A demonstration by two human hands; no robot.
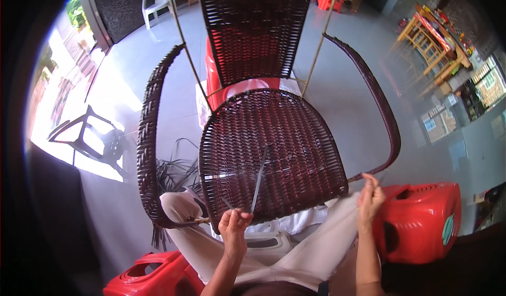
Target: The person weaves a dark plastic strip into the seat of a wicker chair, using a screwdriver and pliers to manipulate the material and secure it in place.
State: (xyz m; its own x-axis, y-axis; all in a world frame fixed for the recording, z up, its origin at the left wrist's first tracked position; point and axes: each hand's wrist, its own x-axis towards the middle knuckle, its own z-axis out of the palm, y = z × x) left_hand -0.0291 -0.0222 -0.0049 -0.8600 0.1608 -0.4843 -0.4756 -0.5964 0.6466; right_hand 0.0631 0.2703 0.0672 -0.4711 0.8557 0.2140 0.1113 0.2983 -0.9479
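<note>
A dark woven wicker chair (pixel 269 143) with a metal frame stands in front of me, its seat tipped toward my lap. My left hand (pixel 233 226) pinches a thin dark weaving strip (pixel 260 177) at the seat's front edge; the strip runs up across the seat. My right hand (pixel 370 196) grips the front right corner of the seat, where the right armrest (pixel 382 111) meets the frame. The left armrest (pixel 149 138) curves down on the left. My legs in light trousers lie under the seat's front edge.
Red plastic stools stand at the lower right (pixel 421 222), the lower left (pixel 147 277) and behind the chair (pixel 213 69). Loose dark strips (pixel 176 172) lie on the grey floor at the left. A white plastic chair (pixel 157 1) and wooden furniture (pixel 432 43) stand farther off.
</note>
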